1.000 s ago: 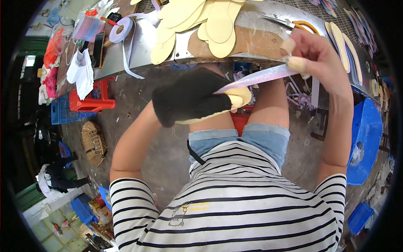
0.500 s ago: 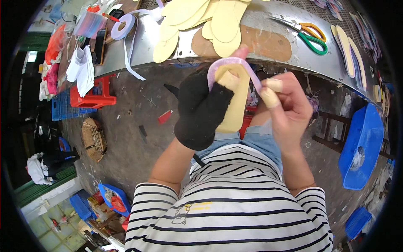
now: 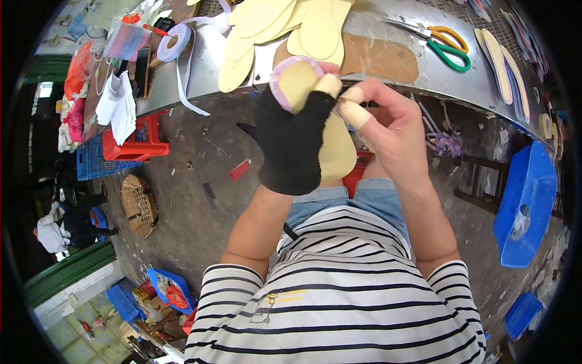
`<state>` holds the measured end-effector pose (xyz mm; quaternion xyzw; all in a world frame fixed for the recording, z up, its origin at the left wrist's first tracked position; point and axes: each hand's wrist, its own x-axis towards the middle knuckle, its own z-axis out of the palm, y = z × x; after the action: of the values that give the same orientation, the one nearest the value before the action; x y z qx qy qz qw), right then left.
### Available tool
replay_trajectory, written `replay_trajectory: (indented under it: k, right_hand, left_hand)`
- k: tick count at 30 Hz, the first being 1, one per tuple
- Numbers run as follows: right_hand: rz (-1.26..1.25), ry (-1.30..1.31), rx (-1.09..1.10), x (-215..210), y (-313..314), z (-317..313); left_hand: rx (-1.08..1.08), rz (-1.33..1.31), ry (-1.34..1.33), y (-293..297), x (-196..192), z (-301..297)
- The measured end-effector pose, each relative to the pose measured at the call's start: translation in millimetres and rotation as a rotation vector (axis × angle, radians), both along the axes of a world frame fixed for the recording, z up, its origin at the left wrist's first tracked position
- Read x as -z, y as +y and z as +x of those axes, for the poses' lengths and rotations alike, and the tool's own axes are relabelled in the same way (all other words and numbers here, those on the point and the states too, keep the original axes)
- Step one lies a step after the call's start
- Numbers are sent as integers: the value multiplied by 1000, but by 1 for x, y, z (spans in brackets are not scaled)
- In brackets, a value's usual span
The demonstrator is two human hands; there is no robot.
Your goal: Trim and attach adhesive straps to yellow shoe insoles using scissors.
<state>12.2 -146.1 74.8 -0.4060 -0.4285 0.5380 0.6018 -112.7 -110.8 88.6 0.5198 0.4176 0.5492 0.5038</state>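
My left hand (image 3: pixel 292 145), in a black fingerless glove, grips a pale yellow insole (image 3: pixel 337 155), its bare thumb pressing on the surface. A lilac strip (image 3: pixel 277 91) curves round the insole's upper end. Close beside that thumb, my right hand (image 3: pixel 391 124) is closed in a pinch at the insole's edge; pale coverings wrap its thumb and index finger. The strip's end is mostly hidden at these fingertips. Above the hands, several yellow insoles (image 3: pixel 318 30) lie in a loose pile on the metal worktable (image 3: pixel 209 73).
Scissors (image 3: pixel 445 47) with orange and green handles lie at the table's right, near more insoles (image 3: pixel 498 64). A roll of white tape (image 3: pixel 174 43) sits at left. Below are a red stool (image 3: pixel 136 145), a wicker basket (image 3: pixel 139 206) and a blue tub (image 3: pixel 526 206).
The insole has turned and tilted in my left hand, its stripped end swinging left. My right hand has moved left and up, its fingertips now close to the left thumb.
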Motion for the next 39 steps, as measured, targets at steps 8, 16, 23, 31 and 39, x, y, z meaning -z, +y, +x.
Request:
replay_trajectory:
  k: [8,16,23,31,39]
  right_hand:
    - [-98,18,-44,4,-1,0]
    - [-11,-51,-74,5,24,8]
    - [14,-167,-128,18,22,21]
    - [155,-305,89,21,7,18]
    - [216,-527,-155,14,13,44]
  left_hand:
    - [-68,-8,-155,8,-1,2]
    - [261,-154,-200,23,44,-7]
    - [310,-319,-331,24,30,-20]
    - [183,-400,-307,23,12,-16]
    - [143,-372,-212,19,28,-4]
